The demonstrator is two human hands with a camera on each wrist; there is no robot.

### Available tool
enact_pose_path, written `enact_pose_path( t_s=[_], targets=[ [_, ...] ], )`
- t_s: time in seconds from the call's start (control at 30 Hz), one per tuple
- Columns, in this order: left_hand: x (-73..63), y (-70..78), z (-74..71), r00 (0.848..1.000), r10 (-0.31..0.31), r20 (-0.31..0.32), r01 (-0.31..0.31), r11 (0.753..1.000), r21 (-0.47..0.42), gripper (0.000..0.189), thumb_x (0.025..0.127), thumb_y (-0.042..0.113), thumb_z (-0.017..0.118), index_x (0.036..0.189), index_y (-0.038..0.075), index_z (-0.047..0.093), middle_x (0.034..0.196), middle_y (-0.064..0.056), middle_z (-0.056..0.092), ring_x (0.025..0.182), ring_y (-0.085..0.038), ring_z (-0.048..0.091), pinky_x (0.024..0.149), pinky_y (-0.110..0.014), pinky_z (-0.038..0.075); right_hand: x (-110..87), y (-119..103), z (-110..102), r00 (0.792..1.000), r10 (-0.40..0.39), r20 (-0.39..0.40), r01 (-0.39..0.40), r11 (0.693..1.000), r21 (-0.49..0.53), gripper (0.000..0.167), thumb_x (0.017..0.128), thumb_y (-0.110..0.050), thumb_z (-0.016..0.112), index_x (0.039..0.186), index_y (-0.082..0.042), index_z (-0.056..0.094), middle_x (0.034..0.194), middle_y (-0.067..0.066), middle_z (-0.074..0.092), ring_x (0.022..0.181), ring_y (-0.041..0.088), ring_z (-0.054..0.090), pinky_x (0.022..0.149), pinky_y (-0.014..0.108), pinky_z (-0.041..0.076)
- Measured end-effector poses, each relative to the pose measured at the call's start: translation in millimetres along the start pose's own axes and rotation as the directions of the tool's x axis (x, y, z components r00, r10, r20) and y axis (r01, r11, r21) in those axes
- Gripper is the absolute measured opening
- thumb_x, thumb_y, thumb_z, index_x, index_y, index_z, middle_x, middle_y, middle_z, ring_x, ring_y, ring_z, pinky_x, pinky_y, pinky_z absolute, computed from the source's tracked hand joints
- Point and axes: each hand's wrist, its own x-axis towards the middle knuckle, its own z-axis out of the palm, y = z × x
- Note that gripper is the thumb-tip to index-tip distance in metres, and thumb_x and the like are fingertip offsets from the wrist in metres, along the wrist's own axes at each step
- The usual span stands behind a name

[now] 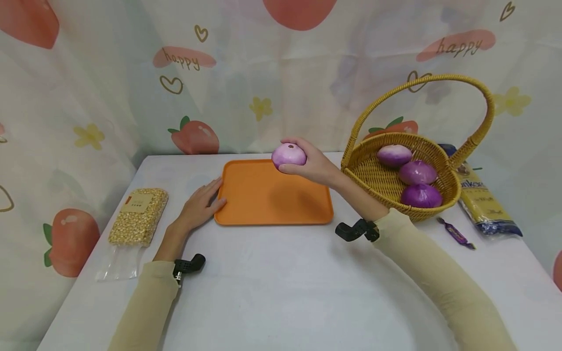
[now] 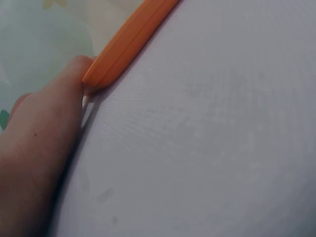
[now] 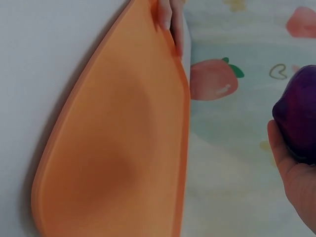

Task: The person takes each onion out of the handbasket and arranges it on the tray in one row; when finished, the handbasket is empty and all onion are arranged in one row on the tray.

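My right hand [image 1: 313, 163] holds a purple onion [image 1: 288, 155] above the back right part of an orange tray [image 1: 254, 214]. Thumb and fingers curl round the onion's side; the right wrist view shows its dark underside, with the onion [image 3: 298, 118] cut off by the frame edge. At the tray's left edge, my left hand [image 1: 199, 207] lies with straight fingers along the rim and the thumb on the front left part. Close up in the left wrist view, that hand [image 2: 44, 128] touches the tray's corner [image 2: 111, 69].
A yellow wicker basket [image 1: 366, 178] with a tall handle holds three purple onions [image 1: 417, 172] at the right. Beside it lie a yellow food packet [image 1: 487, 200] and a purple wrapped candy [image 1: 456, 233]. A clear bag of pale yellow grains [image 1: 138, 219] lies at the left.
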Motion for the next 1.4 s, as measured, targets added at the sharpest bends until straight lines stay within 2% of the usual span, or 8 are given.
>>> enact_pose_path(
  t_s=[0.5, 0.73, 0.97, 1.23, 1.4],
  targets=[
    [-1.8, 2.0, 0.1, 1.0, 0.0, -0.006, 0.0, 1.0, -0.005, 0.071, 0.097, 0.047, 0.05, 0.155, 0.016, 0.024, 0.161, -0.004, 0.027, 0.15, -0.025, 0.025, 0.123, -0.049, 0.017, 25.2, -4, 22, 0.997, -0.069, 0.016, 0.07, 0.996, -0.051, 0.062, 0.083, -0.03, 0.074, 0.138, -0.019, 0.048, 0.135, 0.005, 0.051, 0.115, 0.022, 0.056, 0.092, 0.038, 0.054],
    [-2.1, 2.0, 1.5, 1.0, -0.008, -0.001, 0.008, 1.0, -0.012, 0.071, 0.097, 0.048, 0.05, 0.155, 0.016, 0.024, 0.161, -0.005, 0.027, 0.15, -0.025, 0.025, 0.124, -0.049, 0.016, 42.6, 3, 32, 0.998, -0.06, 0.011, 0.061, 0.996, -0.06, 0.065, 0.082, -0.034, 0.074, 0.139, -0.019, 0.046, 0.136, 0.005, 0.052, 0.115, 0.021, 0.055, 0.094, 0.038, 0.054],
    [-0.8, 2.4, -2.1, 0.999, -0.031, 0.021, 0.031, 1.0, -0.002, 0.072, 0.097, 0.051, 0.047, 0.156, 0.018, 0.021, 0.162, -0.004, 0.024, 0.151, -0.025, 0.023, 0.124, -0.049, 0.015, 67.1, 12, 47, 1.0, -0.013, 0.003, 0.013, 1.0, -0.026, 0.067, 0.082, -0.034, 0.074, 0.14, -0.018, 0.045, 0.136, 0.007, 0.052, 0.113, 0.022, 0.057, 0.095, 0.038, 0.054],
    [-0.8, 3.6, 0.4, 1.0, 0.004, 0.011, -0.004, 1.0, -0.01, 0.071, 0.098, 0.049, 0.048, 0.156, 0.016, 0.022, 0.161, -0.007, 0.026, 0.15, -0.028, 0.024, 0.123, -0.051, 0.017, 92.2, 28, 67, 1.0, 0.025, 0.0, -0.025, 0.996, -0.084, 0.072, 0.082, -0.035, 0.074, 0.142, -0.01, 0.043, 0.137, 0.011, 0.051, 0.113, 0.024, 0.055, 0.097, 0.037, 0.053],
    [0.0, 2.3, 0.3, 1.0, 0.003, 0.011, -0.003, 1.0, -0.005, 0.072, 0.098, 0.048, 0.049, 0.156, 0.016, 0.021, 0.162, -0.006, 0.026, 0.15, -0.028, 0.024, 0.123, -0.051, 0.016, 106.3, 34, 82, 1.0, 0.012, 0.012, -0.01, 0.993, -0.121, 0.073, 0.082, -0.036, 0.074, 0.142, -0.007, 0.043, 0.133, 0.013, 0.052, 0.109, 0.024, 0.055, 0.095, 0.035, 0.053]
  ],
)
